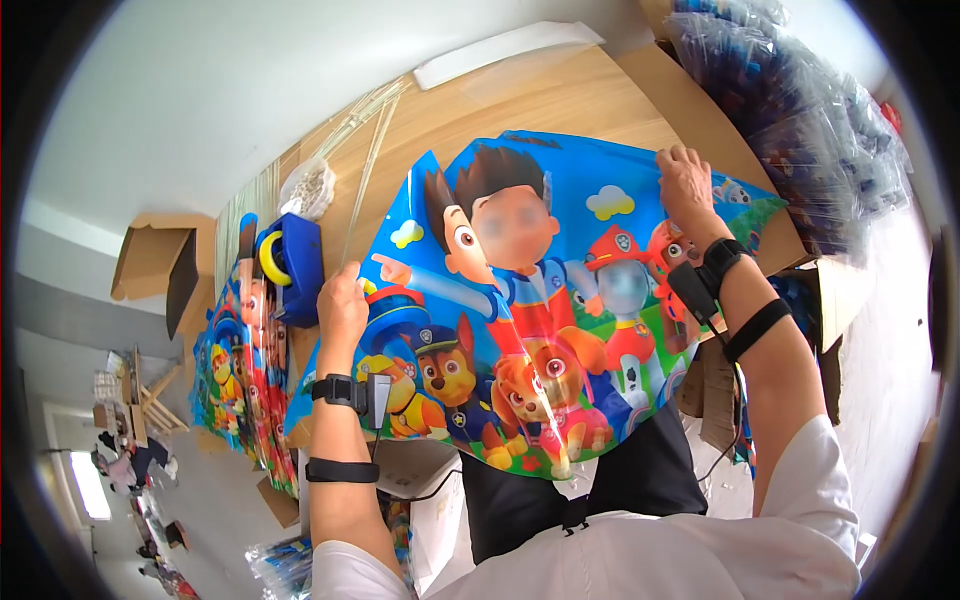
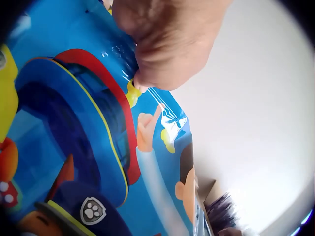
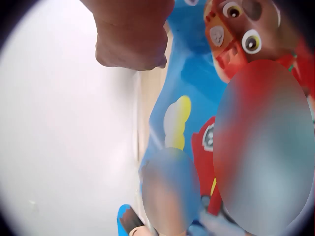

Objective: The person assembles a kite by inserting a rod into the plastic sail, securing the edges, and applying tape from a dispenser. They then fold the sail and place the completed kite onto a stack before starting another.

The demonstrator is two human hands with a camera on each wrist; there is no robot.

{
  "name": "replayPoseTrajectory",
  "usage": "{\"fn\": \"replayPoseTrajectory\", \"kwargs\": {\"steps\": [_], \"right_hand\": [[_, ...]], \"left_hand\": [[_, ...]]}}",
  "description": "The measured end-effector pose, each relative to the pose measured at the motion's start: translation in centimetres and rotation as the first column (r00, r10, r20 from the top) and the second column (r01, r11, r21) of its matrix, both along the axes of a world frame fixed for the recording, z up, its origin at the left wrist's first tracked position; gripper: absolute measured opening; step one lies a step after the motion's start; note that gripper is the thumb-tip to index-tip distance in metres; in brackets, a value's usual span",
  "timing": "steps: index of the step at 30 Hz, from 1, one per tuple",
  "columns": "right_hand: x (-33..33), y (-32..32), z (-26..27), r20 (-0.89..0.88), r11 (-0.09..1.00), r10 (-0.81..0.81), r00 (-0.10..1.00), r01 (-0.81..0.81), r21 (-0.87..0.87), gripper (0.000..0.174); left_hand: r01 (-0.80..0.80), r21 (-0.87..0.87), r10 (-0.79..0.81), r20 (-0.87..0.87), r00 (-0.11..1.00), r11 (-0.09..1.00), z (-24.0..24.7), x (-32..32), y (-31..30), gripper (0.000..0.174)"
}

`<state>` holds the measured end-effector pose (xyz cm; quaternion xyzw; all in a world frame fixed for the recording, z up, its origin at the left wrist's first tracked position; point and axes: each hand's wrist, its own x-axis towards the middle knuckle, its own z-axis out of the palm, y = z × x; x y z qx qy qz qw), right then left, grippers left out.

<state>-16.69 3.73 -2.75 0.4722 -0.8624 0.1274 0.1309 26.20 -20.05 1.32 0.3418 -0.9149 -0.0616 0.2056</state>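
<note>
A blue plastic sheet [image 1: 560, 340] printed with cartoon dogs and a boy is spread between both hands above the lap, its upper part over the table. At its left edge the left hand [image 1: 343, 310] pinches the film; in the left wrist view that hand [image 2: 165, 42] has curled fingers, with creases running from the grip. The right hand [image 1: 688, 185] grips the upper right edge with bent fingers; the right wrist view shows this hand [image 3: 133, 34] at the sheet's border [image 3: 192, 83], its fingertips mostly hidden.
On the wooden table [image 1: 560, 90] lie thin pale sticks [image 1: 375, 125] and a white strip [image 1: 505, 52]. A blue tape dispenser [image 1: 300, 270] stands at the left beside more printed film [image 1: 240, 370]. Clear-wrapped packs [image 1: 800, 130] are piled at the right, and an open carton [image 1: 155, 260] is far left.
</note>
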Motion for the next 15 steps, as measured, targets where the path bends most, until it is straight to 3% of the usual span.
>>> {"fn": "replayPoseTrajectory", "kwargs": {"steps": [2, 3, 4, 5, 6, 7, 9, 10, 13, 15], "right_hand": [[1.9, -0.6, 0.8, -0.010, 0.968, 0.023, 1.000, -0.025, -0.248, 0.020], [3.4, -1.4, 1.4, 0.145, 0.933, 0.134, 0.980, -0.075, -0.353, 0.026], [5.1, -2.4, 1.9, 0.521, 0.959, 0.159, 0.839, -0.006, -0.284, 0.031], [7.3, -2.9, 3.2, 0.808, 0.960, 0.271, 0.522, -0.090, -0.264, 0.038], [9.9, -3.4, 2.2, 0.857, 0.916, 0.398, 0.327, -0.099, -0.388, 0.047], [13.1, -3.4, 2.0, 0.862, 0.857, 0.507, 0.020, -0.120, -0.501, 0.056], [19.0, -2.8, 2.3, 0.771, 0.813, 0.523, -0.363, -0.059, -0.579, 0.055], [21.0, -2.3, 4.2, 0.758, 0.845, 0.436, -0.485, -0.070, -0.531, 0.042], [23.3, -2.1, 1.2, 0.706, 0.836, 0.435, -0.559, -0.041, -0.548, 0.028], [24.3, -1.8, 0.9, 0.660, 0.904, 0.424, -0.620, 0.244, -0.351, 0.018]], "left_hand": [[-0.024, 0.060, 0.026, -0.029, 0.999, 0.998, -0.1, 2.2, 0.1, 0.021], [-0.003, 0.196, 0.023, -0.099, 0.995, 0.981, 0.3, 2.8, 0.6, 0.022], [0.030, 0.325, 0.027, -0.169, 0.985, 0.945, 0.7, 3.1, 1.1, 0.023], [0.036, 0.302, 0.042, -0.249, 0.968, 0.953, 0.2, 3.5, 1.5, 0.021], [0.031, 0.334, 0.070, -0.286, 0.956, 0.942, 0.9, 3.2, 2.8, 0.021], [0.054, 0.342, 0.060, -0.314, 0.947, 0.938, 1.0, 3.4, 3.4, 0.021], [0.110, 0.361, 0.023, -0.345, 0.938, 0.926, 2.0, 3.5, 5.2, 0.023], [0.103, 0.362, 0.032, -0.348, 0.937, 0.926, 2.8, 3.4, 6.5, 0.023], [0.169, 0.392, -0.055, -0.286, 0.957, 0.904, 5.1, 3.7, 10.4, 0.032], [0.205, 0.376, -0.111, -0.257, 0.960, 0.904, 5.0, 3.8, 13.8, 0.039]]}}
